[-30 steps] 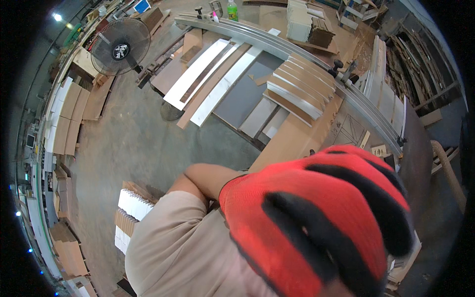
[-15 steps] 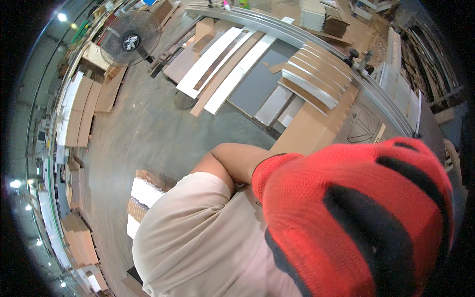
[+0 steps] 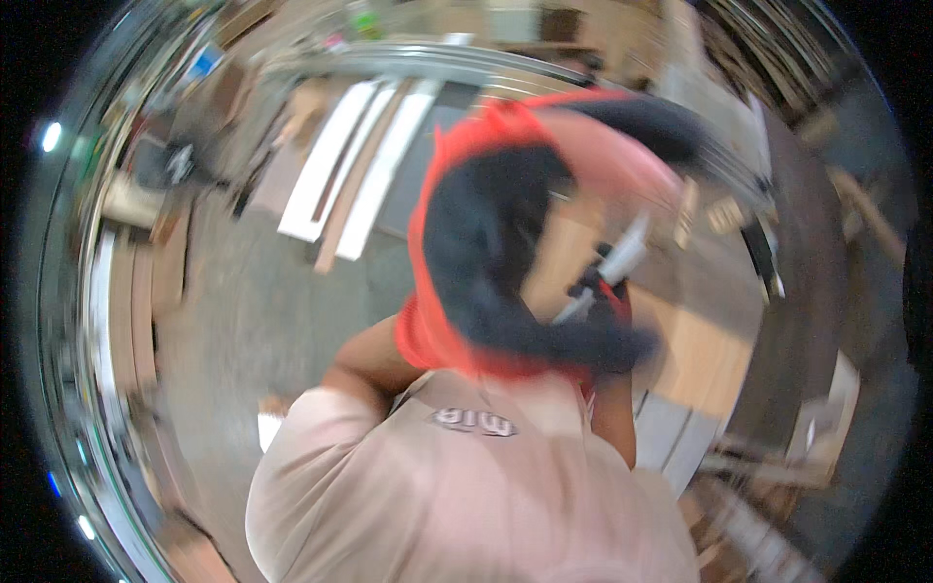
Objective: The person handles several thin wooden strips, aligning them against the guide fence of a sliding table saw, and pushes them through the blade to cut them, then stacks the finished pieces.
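A grey floor (image 3: 248,311) is stretching out on the near left of the long silver rail (image 3: 428,55). The table (image 3: 705,360) is showing a bare, wood-coloured top on the near side of this rail, while the rail itself is curving across the far part of the view. The person's pale shirt (image 3: 466,525) is filling the lower part, well on the near side of the rail. Long white and brown strips (image 3: 389,175) are lying side by side, their far ends pointing toward the rail. A blurred fan (image 3: 167,163) is standing to the left of the rail, and a green bottle (image 3: 362,19) is standing just beyond it.

The left hand (image 3: 486,238), gloved in red and black, is looming between the camera and the rail; its fingers and thumb are arching wide apart. The smaller-looking right hand (image 3: 610,296), also gloved, is staying below the rail's right half, closing around a pale slender object (image 3: 629,248). That object is slanting up toward the rail; blur is hiding its exact kind. A narrow dark item (image 3: 758,255) is lying near the rail's right end, and small wooden blocks (image 3: 685,212) are resting nearer the rail's middle.
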{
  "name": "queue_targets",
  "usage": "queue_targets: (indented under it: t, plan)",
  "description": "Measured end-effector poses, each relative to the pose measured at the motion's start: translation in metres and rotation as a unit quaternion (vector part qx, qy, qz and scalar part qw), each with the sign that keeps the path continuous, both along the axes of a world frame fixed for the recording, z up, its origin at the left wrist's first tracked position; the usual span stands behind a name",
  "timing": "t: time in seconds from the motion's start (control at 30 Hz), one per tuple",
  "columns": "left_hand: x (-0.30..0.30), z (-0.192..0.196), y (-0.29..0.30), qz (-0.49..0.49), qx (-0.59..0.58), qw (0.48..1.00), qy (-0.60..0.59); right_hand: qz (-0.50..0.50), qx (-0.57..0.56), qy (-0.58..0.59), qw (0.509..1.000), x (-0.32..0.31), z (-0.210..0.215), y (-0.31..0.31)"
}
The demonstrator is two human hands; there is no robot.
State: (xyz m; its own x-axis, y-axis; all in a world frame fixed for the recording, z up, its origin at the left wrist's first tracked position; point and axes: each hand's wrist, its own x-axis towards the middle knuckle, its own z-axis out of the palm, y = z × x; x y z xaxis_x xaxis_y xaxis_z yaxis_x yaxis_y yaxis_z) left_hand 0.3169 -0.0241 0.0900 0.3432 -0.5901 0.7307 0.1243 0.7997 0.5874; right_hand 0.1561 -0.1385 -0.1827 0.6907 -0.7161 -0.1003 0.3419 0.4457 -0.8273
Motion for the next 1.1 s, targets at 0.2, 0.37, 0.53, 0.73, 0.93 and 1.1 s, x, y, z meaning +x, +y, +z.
queue_targets:
  t: [0.2, 0.37, 0.53, 0.73, 0.93, 1.1]
  plan:
    - [0.010, -0.096, -0.058, -0.003, 0.358, 0.891, -0.280, 0.116, -0.044, 0.077, 0.989, -0.008, 0.073, 0.005]
    - [-0.007, -0.138, -0.069, -0.078, 0.391, 0.904, -0.155, 0.146, 0.015, 0.022, 0.989, -0.015, 0.079, 0.005]
    - [-0.019, -0.147, -0.079, -0.062, 0.365, 0.918, -0.138, 0.120, 0.057, 0.060, 0.989, -0.029, 0.072, 0.008]
    - [-0.032, -0.148, -0.090, 0.001, 0.350, 0.927, -0.138, -0.105, -0.014, 0.164, 0.981, -0.032, 0.065, 0.007]
    - [-0.047, -0.167, -0.107, -0.080, 0.401, 0.911, -0.048, -0.129, -0.037, 0.136, 0.982, -0.060, 0.061, 0.002]
    - [-0.066, -0.198, -0.138, -0.138, 0.433, 0.890, -0.037, -0.174, -0.117, 0.165, 0.964, -0.086, 0.054, -0.021]
